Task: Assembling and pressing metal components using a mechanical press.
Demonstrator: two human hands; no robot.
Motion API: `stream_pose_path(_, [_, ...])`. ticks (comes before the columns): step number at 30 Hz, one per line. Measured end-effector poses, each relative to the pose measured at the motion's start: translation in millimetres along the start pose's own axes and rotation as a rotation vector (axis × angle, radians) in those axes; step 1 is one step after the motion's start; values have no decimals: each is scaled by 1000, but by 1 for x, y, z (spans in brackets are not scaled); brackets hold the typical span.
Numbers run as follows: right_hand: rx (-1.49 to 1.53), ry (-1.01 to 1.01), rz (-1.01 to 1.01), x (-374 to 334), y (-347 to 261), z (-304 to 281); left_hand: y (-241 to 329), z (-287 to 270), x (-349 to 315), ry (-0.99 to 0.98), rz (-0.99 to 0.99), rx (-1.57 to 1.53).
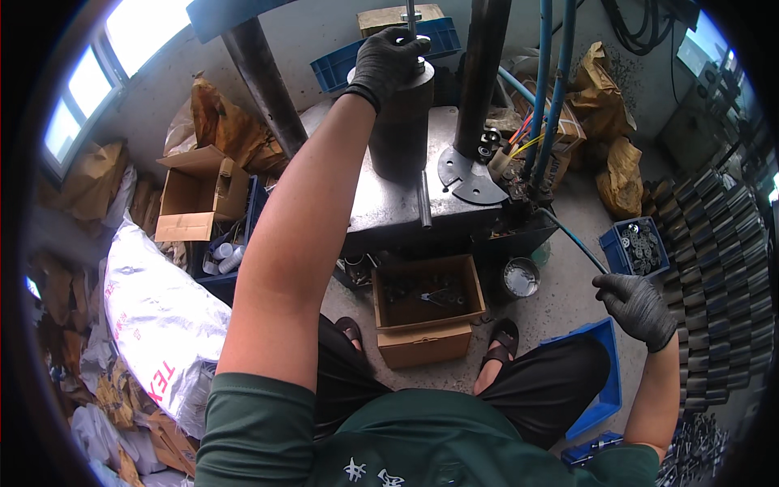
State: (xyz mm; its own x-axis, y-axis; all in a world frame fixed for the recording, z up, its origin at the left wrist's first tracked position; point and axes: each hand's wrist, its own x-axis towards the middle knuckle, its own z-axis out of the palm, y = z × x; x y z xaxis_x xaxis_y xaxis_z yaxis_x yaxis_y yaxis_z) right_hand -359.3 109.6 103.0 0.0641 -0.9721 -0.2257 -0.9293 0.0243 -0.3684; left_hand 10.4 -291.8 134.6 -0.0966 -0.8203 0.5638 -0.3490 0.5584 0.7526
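Observation:
My left hand [388, 63], in a dark grey glove, reaches to the top of a thick dark metal cylinder [400, 134] on the machine table. Its fingers are curled at a small shiny metal piece [420, 65], below an upright rod [411, 18]; what they grip is mostly hidden. On the right, my gloved right hand [638, 308] is closed around the end of a thin lever [574, 239] that slants up to the machine. A metal bar [424, 199] lies by the cylinder's foot. Right of it is a flat, slotted metal disc segment [473, 177].
Dark posts [483, 77] flank the cylinder; blue hoses [554, 97] run down at right. Below the table sit a cardboard box [428, 345] with pliers [438, 297] and a metal can [520, 278]. A blue bin [635, 247] holds metal parts, beside stacked metal pieces [714, 284]. A white sack [154, 300] lies left.

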Motion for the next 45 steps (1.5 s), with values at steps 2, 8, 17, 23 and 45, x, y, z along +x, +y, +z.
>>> stream_pose_path(2, [-22, 48, -22, -3, 1, 0, 4, 2, -1, 3, -9, 6])
stream_pose_path(8, [-33, 11, -72, -1, 7, 3, -9, 1, 8, 21, -11, 39])
stream_pose_path(17, [61, 335, -133, 2, 1, 7, -13, -4, 11, -78, -80, -181])
stream_pose_path(23, [-202, 1067, -394, 66, -16, -51, 2, -3, 5, -144, -75, -253])
stream_pose_path(45, [-290, 1057, -14, 173, -28, -139, -3, -2, -12, 153, 452, 270])
